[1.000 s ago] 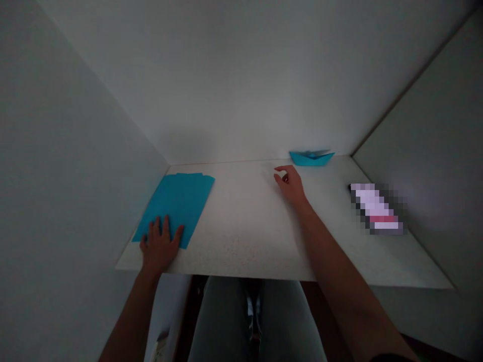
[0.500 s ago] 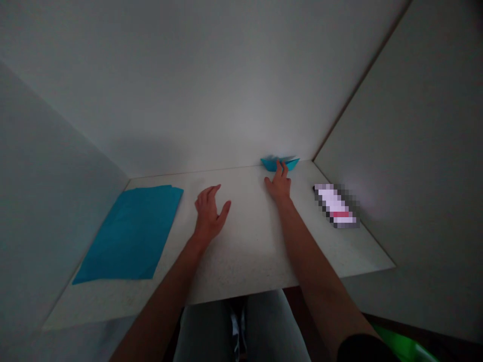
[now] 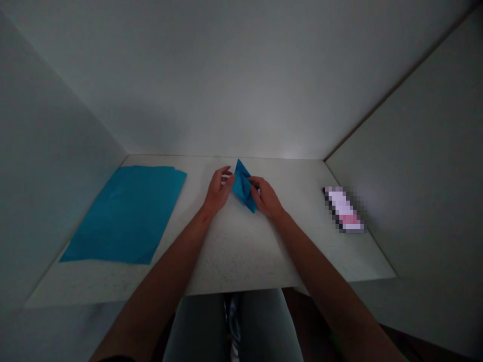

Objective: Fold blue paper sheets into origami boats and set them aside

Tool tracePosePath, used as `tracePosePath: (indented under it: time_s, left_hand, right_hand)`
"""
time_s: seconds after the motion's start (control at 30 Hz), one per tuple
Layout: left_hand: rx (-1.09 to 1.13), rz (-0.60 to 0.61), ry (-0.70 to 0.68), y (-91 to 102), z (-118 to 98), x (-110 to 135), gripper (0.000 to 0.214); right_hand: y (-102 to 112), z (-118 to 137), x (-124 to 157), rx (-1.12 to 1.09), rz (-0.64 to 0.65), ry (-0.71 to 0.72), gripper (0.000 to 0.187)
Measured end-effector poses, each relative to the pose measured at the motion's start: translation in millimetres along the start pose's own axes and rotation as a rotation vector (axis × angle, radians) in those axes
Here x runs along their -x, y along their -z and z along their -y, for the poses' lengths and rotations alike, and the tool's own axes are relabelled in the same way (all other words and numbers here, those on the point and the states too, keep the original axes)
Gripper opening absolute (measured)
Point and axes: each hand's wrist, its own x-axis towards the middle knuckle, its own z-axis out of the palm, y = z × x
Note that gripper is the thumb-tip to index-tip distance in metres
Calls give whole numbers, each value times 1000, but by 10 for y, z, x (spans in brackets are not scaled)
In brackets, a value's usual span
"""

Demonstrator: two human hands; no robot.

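Observation:
A small blue folded paper boat (image 3: 241, 184) is between my hands over the middle of the table, tilted with one pointed end toward the wall and the other toward me. My right hand (image 3: 266, 197) pinches its right side between thumb and fingers. On the left, my left hand (image 3: 219, 190) has its fingers curved and apart. Its thumb tip is right at the boat's left edge; whether it presses on the paper I cannot tell.
Blue paper sheets (image 3: 124, 216) lie stacked at the left of the white table (image 3: 241, 266). A phone (image 3: 344, 208), blurred out, rests by the right wall. A wall (image 3: 226, 100) rises behind the table.
My right hand has taken hold of the paper boat by the back wall and brought it left and nearer to me. My left hand has moved up beside the boat.

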Motion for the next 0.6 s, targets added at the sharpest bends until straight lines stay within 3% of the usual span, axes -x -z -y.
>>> tracePosePath:
  time_s: [0.17, 0.33, 0.53, 0.6]
  left_hand:
    - [-76, 144, 31, 2, -38, -12, 44]
    - [-30, 120, 70, 21, -54, -19, 47]
    - [-86, 242, -109, 33, -109, 18, 42]
    - [-94, 313, -178, 30, -86, 38, 53]
  right_hand:
    - [-52, 174, -17, -139, 59, 87, 44]
    - [7, 185, -79, -193, 64, -63, 41]
    - [18, 167, -143, -172, 79, -70, 48]
    - [15, 176, -162, -166, 97, -101, 49]
